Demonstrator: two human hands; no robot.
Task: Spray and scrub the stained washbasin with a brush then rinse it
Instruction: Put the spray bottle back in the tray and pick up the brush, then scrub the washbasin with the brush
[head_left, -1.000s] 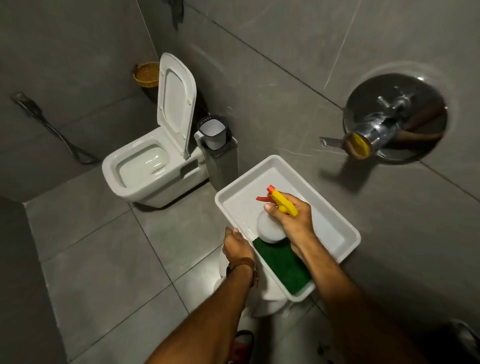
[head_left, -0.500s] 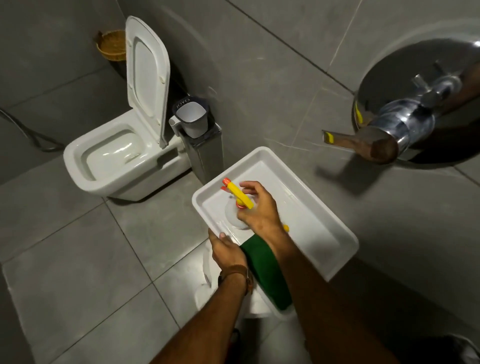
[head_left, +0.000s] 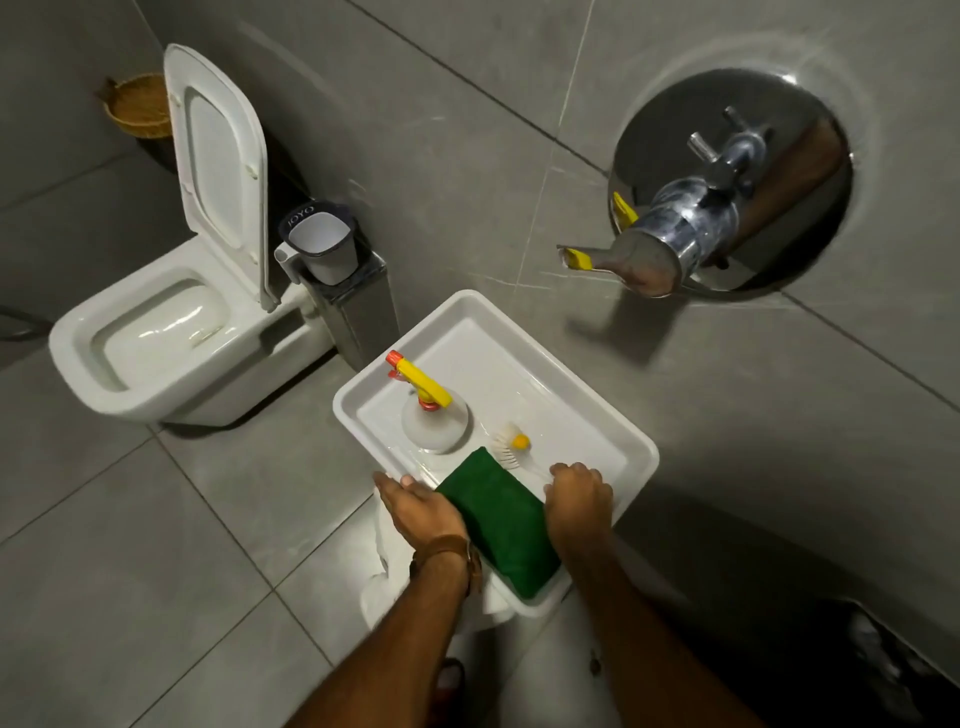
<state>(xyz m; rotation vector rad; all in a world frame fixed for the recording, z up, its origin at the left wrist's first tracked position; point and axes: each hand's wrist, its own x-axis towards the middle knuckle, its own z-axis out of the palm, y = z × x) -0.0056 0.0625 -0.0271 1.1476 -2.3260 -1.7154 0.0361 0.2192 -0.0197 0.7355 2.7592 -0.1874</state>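
The white rectangular washbasin (head_left: 519, 374) sits below me against the grey wall. A clear spray bottle (head_left: 436, 423) with a yellow and red trigger head stands upright in its left part, with no hand on it. To its right a small brush (head_left: 508, 448) with white bristles and a yellow piece lies in the basin. My right hand (head_left: 579, 501) is curled over the near end of its thin handle. My left hand (head_left: 423, 512) grips the basin's near-left rim. Between my hands, a folded green cloth (head_left: 498, 525) lies over the near rim.
A chrome tap (head_left: 675, 228) on a round plate juts from the wall above the basin. A white toilet (head_left: 156, 353) with its lid up stands to the left. Beside it is a steel box holding a white cup (head_left: 322, 244). A wicker basket (head_left: 137, 106) sits behind the toilet.
My right hand has let go of the spray bottle, which now stands alone, and has drawn back to the brush handle. My left hand stays on the rim. The view has shifted.
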